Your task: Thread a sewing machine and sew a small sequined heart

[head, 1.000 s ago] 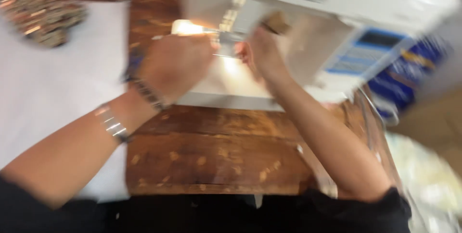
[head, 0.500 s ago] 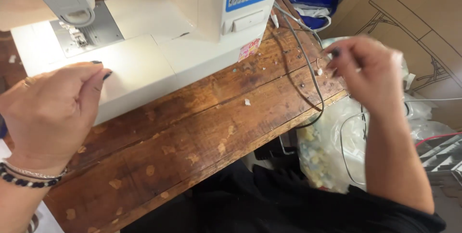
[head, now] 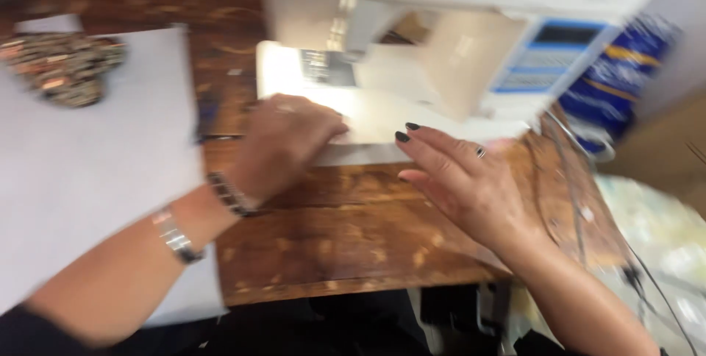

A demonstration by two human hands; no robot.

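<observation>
Under the left hand [head: 283, 146], machine bed [head: 382, 117] blurs.

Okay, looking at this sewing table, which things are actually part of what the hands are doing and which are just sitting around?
In use:
- white sewing machine, lamp lit
- left hand, resting on the machine bed
- right hand, flat at the bed's front edge

Lying about:
- white sheet on the left
- patterned fabric bundle on that sheet
- blue package on the right
- cables over the wooden table

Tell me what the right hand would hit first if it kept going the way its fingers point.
The right hand points up-left toward the white sewing machine. Its fingertips would probably meet the machine's flat bed first, though blur makes depth uncertain.
</observation>
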